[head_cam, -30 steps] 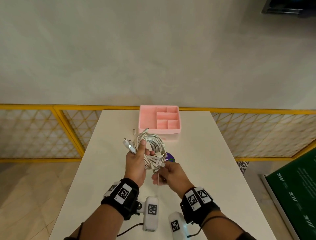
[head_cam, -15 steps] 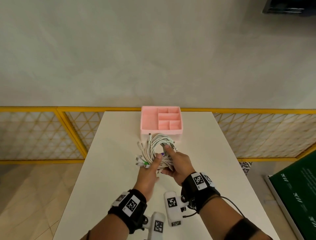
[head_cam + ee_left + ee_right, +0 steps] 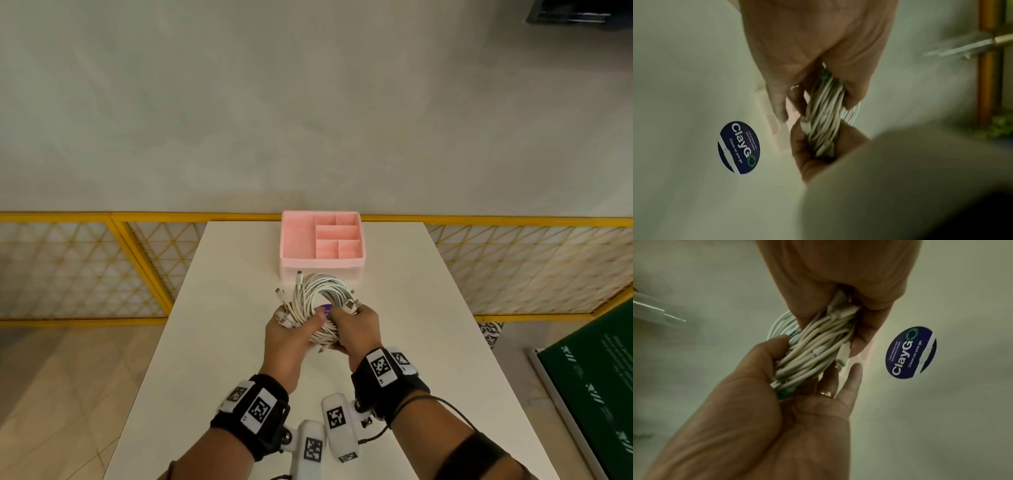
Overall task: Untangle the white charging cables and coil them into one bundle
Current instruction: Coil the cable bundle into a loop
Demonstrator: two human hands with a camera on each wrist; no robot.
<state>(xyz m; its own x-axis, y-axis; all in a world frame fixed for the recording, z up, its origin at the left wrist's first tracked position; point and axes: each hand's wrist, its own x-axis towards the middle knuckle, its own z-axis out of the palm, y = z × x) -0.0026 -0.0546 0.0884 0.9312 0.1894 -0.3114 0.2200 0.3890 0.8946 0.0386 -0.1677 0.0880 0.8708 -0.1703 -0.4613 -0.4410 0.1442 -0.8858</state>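
Note:
The white charging cables [image 3: 322, 291] form one round coil with several plug ends sticking out at its left and right. Both hands hold its near side just above the white table [image 3: 411, 342]. My left hand [image 3: 299, 322] grips the left part, thumb on top and fingers underneath. My right hand [image 3: 351, 322] grips the right part in the same way. In the left wrist view the cables [image 3: 824, 116] run as a thick strand from my left hand [image 3: 812, 40] to my right hand [image 3: 807, 154]. The right wrist view shows the cables [image 3: 813, 350] squeezed between my right hand [image 3: 838, 272] and my left hand [image 3: 777, 418].
A pink compartment organiser [image 3: 298, 240] stands at the table's far edge, just beyond the coil. A round dark blue sticker [image 3: 910, 352] lies on the table under the coil. Yellow lattice railings [image 3: 85, 270] flank the table. A green board [image 3: 599, 394] lies to the right.
The coil went from upright in my left hand to lying flatter and lower over the table. My right hand left the loose ends and now grips the coil's right side.

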